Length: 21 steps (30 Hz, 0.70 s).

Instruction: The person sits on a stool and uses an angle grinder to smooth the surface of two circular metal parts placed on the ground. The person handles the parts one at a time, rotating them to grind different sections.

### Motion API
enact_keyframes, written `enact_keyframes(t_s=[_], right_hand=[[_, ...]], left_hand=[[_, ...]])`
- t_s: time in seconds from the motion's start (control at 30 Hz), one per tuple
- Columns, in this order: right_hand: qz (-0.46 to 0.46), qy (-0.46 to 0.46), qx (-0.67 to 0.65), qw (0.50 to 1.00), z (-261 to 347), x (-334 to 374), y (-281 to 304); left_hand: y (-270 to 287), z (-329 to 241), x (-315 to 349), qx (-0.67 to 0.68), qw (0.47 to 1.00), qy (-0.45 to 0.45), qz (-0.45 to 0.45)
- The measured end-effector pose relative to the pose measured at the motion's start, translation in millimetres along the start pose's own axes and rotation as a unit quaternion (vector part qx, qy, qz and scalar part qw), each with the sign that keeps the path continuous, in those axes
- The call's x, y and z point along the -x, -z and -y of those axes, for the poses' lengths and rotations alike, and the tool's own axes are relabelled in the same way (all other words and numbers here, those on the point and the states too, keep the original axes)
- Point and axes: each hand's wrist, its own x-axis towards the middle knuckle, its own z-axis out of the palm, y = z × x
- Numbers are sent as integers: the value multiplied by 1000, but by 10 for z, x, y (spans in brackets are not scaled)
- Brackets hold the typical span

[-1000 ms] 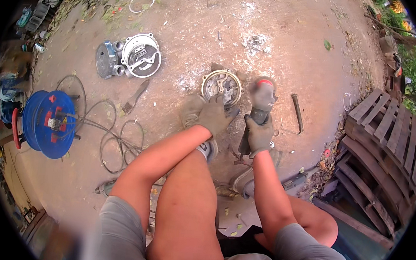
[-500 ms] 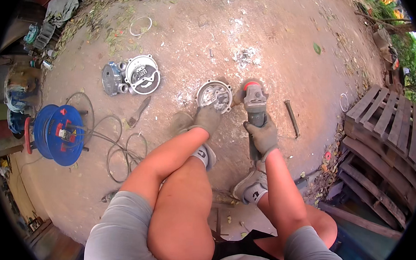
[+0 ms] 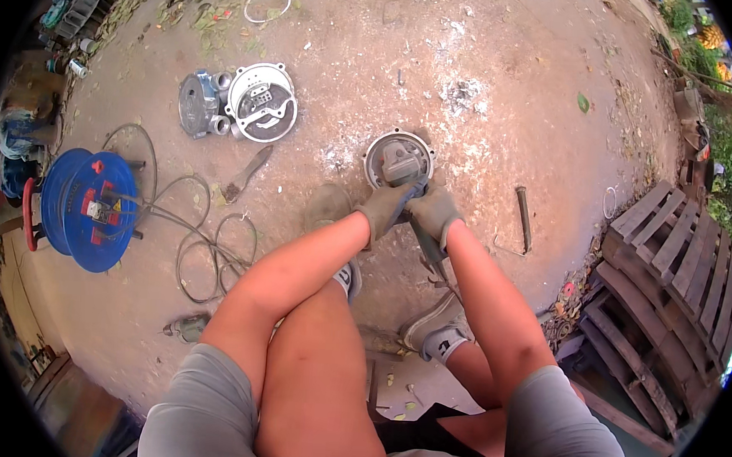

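Both of my hands wear grey work gloves and are closed around an angle grinder (image 3: 400, 162). My left hand (image 3: 384, 208) grips close behind the grinder's head, and my right hand (image 3: 436, 208) wraps the body just to the right of it. The grinder's head sits inside the rim of a round metal housing (image 3: 371, 172) lying on the ground in front of my feet. The disc is hidden under the head, and most of the housing's inside is covered. The grinder's cord trails back toward my right shoe (image 3: 426, 323).
Left of the housing lie a wooden-handled brush (image 3: 255, 169) and an opened metal casing (image 3: 260, 109). A blue cable reel (image 3: 72, 209) with loose cable (image 3: 200, 239) stands farther left. A rusty bolt (image 3: 522, 218) lies right, near stacked pallets (image 3: 673, 272).
My right hand has brought the grinder left onto the housing. My left hand has moved off the housing and closed on the grinder. The view has shifted slightly.
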Motion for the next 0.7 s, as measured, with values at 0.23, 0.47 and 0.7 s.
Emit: enact_keyframes(t_s=[0.23,0.47,0.7], right_hand=[[28,17,99,995,-274,-388,47],[63,15,13,998,-148,-377,168],[62,-32,87,994,264,-217,98]], left_hand=[[-6,147,-182,15,996,-47,-76],[12,220,-297,-112,984,-105,-90],[140,343,-328,-66,988,-120,-75]])
